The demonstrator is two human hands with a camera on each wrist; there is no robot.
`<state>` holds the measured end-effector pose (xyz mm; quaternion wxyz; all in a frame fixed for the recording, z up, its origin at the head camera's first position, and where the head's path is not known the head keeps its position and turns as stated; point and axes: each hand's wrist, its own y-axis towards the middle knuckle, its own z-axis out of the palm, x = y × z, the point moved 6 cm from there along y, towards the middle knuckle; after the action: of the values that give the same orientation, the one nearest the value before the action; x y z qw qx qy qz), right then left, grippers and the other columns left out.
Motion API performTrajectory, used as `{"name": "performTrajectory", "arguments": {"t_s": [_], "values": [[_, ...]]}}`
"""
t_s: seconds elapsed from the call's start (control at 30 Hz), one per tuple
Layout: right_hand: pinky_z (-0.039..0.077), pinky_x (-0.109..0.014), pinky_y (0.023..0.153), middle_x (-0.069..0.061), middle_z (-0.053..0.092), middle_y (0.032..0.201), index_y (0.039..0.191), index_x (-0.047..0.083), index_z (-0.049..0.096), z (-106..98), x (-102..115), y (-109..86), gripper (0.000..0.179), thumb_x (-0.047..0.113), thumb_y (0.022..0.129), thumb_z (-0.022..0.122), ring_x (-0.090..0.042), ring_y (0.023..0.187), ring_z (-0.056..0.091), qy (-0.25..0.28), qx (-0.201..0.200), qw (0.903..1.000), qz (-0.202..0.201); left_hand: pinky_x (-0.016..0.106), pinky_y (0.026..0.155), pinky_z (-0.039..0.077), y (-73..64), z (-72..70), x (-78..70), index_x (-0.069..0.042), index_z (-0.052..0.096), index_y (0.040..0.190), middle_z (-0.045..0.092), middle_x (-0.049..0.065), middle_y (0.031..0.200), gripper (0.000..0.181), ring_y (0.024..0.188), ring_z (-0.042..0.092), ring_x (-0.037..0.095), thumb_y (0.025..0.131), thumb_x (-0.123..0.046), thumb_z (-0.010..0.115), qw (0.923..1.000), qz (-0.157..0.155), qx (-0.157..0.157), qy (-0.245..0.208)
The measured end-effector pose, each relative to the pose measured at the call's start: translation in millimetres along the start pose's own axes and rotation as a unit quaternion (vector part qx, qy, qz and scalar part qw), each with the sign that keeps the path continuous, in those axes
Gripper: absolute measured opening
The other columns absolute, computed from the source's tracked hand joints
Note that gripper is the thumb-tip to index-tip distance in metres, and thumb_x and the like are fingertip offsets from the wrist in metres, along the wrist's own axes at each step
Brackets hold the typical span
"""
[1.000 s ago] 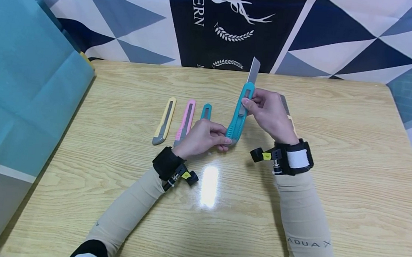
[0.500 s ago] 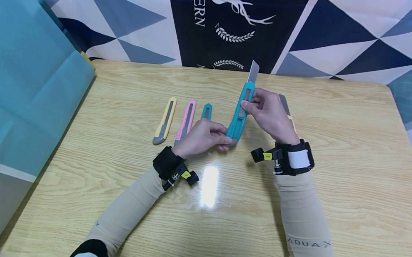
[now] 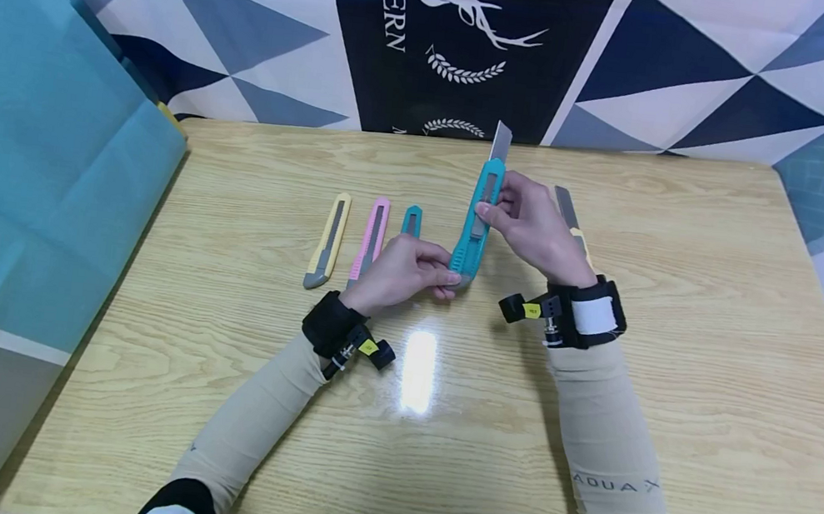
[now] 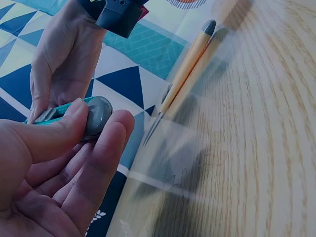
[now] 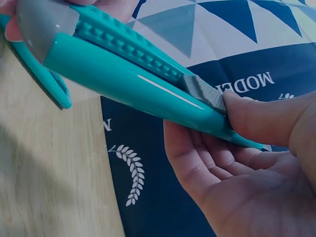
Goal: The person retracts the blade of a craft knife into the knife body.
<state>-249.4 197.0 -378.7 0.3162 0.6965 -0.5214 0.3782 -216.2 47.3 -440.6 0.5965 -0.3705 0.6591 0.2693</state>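
A teal utility knife [image 3: 478,222] is held up above the table, tilted, its steel blade [image 3: 500,142] protruding at the far end. My left hand [image 3: 399,272] pinches its grey butt [image 4: 99,117] between thumb and fingers. My right hand [image 3: 536,228] grips the body farther up; in the right wrist view the thumb touches the grey slider [image 5: 203,93] while the fingers lie under the body. To the left lie a yellow utility knife [image 3: 327,240], a pink one [image 3: 371,240] and a second teal one [image 3: 411,221], partly hidden by my left hand.
Behind my right hand lies another yellow utility knife [image 3: 570,215] with its blade extended, partly covered by the wrist. The wooden table [image 3: 714,322] ends at a patterned cloth [image 3: 276,42] at the back. A blue-covered block [image 3: 52,169] borders the left side.
The blade of the held teal knife has slid a little way into its body, and the slider has moved toward the butt. Both hands stay nearly where they were.
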Motion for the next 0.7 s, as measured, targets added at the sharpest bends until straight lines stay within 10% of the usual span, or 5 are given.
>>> {"name": "performTrajectory", "arguments": {"t_s": [0.7], "values": [[0.06, -0.031, 0.061, -0.02, 0.063, 0.09, 0.104, -0.005, 0.063, 12.6, -3.4, 1.3, 0.044, 0.034, 0.099, 0.042, -0.024, 0.077, 0.063, 0.102, 0.005, 0.9938, 0.043, 0.039, 0.068, 0.059, -0.9, -12.4, -5.8, 0.002, 0.067, 0.103, 0.071, 0.013, 0.083, 0.021, 0.07, 0.067, 0.022, 0.086, -0.009, 0.065, 0.9946, 0.062, -0.07, 0.045]]}}
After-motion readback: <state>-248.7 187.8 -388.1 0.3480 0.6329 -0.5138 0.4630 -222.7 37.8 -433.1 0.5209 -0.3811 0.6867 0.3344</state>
